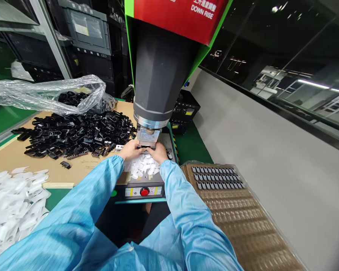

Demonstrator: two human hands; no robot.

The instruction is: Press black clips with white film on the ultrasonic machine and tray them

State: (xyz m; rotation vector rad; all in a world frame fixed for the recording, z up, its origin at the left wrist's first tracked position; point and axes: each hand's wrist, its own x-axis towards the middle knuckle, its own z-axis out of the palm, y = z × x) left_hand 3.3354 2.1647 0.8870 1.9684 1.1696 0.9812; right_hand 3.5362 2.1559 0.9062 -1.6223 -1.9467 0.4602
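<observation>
White parts (142, 165) heaped just below both hands, left hand (131, 149) and right hand (159, 151) at press fixture (148, 138) (grip state cannot be told), plastic tray (228, 203) holding dark pieces (217, 177) in rows.

You have two hands at the press, your left hand (131, 149) and your right hand (159, 151), with one small heap of white parts (141, 167) just behind your fingertips. One red button (144, 192) sits nearer you than your fingers. To the right of your fingers, one tray (243, 226) carries three filled rows of dark parts (217, 177); the black pieces (73, 135) left of them are too many to count.
</observation>
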